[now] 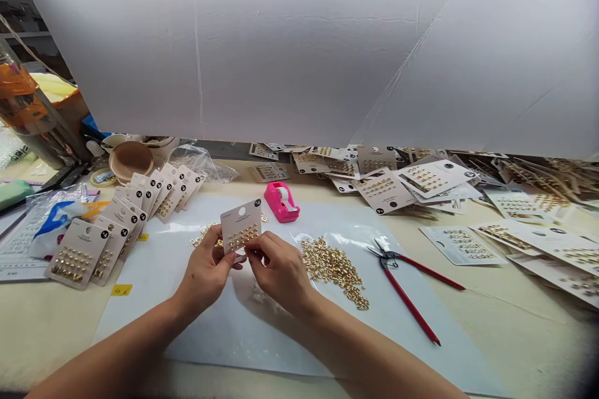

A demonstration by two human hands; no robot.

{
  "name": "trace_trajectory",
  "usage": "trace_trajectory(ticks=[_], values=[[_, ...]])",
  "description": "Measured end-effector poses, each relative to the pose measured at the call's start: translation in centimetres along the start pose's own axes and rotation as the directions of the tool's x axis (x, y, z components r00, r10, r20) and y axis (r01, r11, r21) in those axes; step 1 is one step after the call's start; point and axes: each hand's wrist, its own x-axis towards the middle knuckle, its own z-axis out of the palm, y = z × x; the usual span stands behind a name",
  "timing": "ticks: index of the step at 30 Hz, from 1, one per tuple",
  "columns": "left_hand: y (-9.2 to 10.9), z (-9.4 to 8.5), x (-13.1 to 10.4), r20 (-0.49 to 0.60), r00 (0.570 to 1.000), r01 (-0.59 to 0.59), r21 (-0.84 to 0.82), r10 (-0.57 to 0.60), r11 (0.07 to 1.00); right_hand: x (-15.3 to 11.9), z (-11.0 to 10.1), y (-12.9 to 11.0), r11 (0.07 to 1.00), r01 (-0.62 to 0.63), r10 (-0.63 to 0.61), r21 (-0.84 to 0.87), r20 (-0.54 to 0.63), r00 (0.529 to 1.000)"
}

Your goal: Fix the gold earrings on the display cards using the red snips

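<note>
While the left hand (213,268) grips the card of gold studs (242,227) upright above the white sheet (196,324), the right hand (276,265) pinches its lower edge. The pink tape holder (282,202) sits just behind.

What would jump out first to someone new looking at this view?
Probably the bright pink plastic tape dispenser, just beyond the hands. Next, the loose heap of small shiny gold metal pieces right of centre, with red-handled metal pliers lying open on its right. Left, white cards with gold studs fan out.
</note>
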Motion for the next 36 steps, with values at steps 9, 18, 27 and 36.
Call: trace_trajectory(ticks=[9, 18, 27, 36], values=[[0.5, -0.4, 0.6, -0.01, 0.997, 0.075, -0.11, -0.077, 0.991, 0.3, -0.9, 0.4, 0.994, -0.06, 0.059, 0.087, 0.003, 0.998], [1.6, -0.8, 0.3, 0.129, 0.991, 0.07, -0.215, -0.043, 0.974, 1.8, -2.2, 2.1, 0.398, -0.616, 0.273, 0.68, 0.553, 0.787], [1.3, -0.6, 0.6, 0.17, 0.983, 0.1, -0.201, -0.066, 0.975, 1.3, -1.9, 0.8, 0.302, -0.645, 0.116, 0.702, 0.644, 0.756], [0.3, -0.2, -0.2, -0.13, 0.991, 0.034, 0.211, -0.007, 0.977, 0.1, -1.3, 0.0, 0.935, 0.022, -0.041, 0.354, 0.047, 0.998]])
